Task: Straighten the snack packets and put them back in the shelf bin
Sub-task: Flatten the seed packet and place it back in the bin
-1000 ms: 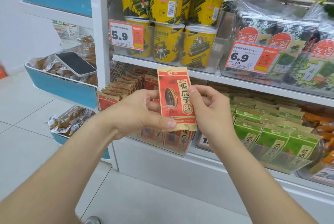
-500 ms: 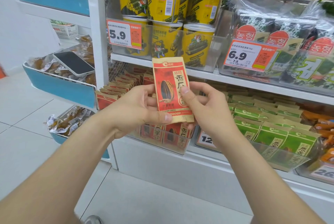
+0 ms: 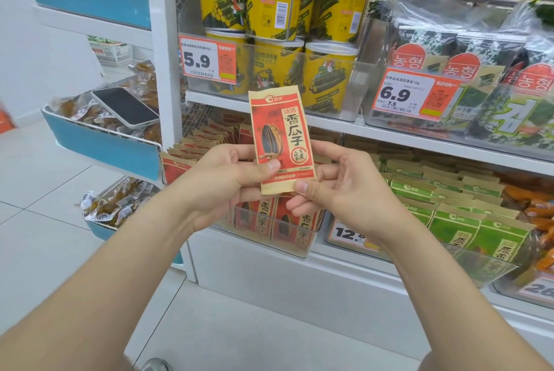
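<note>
Both hands are holding a red packet (image 3: pixel 281 136) upright before the clear bin (image 3: pixel 287 235). The left hand (image 3: pixel 221 181) is pinching its lower left edge; the right hand (image 3: pixel 344 190) is pinching its bottom corner

Clear bin (image 3: pixel 301 243) of packets (image 3: pixel 307 225) on shelf (image 3: pixel 320 250)

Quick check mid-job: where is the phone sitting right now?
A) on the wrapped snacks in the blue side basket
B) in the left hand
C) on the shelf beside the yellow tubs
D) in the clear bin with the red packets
A: the phone lies flat on the wrapped snacks in the blue side basket, while the left hand and right hand pinch the red packet.
</note>
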